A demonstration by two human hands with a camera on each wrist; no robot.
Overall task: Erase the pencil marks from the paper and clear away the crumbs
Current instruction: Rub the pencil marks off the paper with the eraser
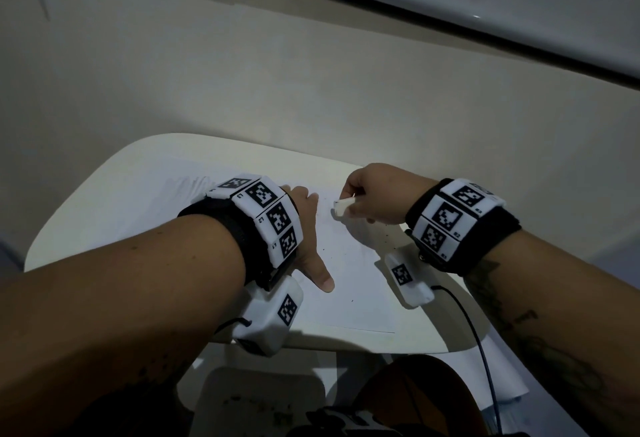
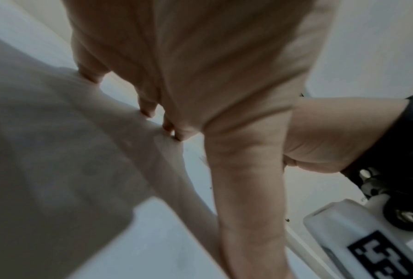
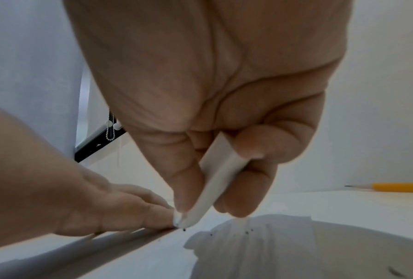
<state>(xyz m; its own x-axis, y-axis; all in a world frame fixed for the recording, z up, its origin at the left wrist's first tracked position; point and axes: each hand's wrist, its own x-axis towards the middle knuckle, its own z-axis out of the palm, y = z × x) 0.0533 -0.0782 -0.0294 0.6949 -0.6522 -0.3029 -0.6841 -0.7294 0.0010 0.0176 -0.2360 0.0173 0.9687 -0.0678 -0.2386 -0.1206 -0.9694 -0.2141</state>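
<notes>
A person's left hand (image 1: 309, 246) lies flat with straight, spread fingers on a white sheet of paper (image 1: 349, 284) atop a rounded white desk (image 1: 114, 201), pinning it down, while the right hand (image 1: 375, 194) pinches a slim white block eraser (image 1: 343, 207) between thumb and fingers, its lower tip pressed to the sheet just beside the left fingertips. That grip is tight around the eraser; the left one is wide and holds nothing.

The right wrist view alone shows the eraser's worn tip (image 3: 184, 220) touching the paper, a few dark eraser crumbs (image 3: 247, 232) scattered right beside it, and one yellow wooden pencil (image 3: 399, 187) lying on the desk well off to the side, its sharpened point turned toward the hand. The head view picks up more crumbs as tiny specks on the sheet (image 1: 388, 226), too small to count, and faint grey pencil marks (image 1: 188, 183) beyond the left wrist. The left wrist view, blurred, shows only the fingertips (image 2: 148, 111) resting on the paper and a single dark speck (image 2: 287, 220) near the thumb.

In all: one sheet, one eraser, one pencil, and two wristbands (image 1: 266, 218) bearing black-and-white square markers.
</notes>
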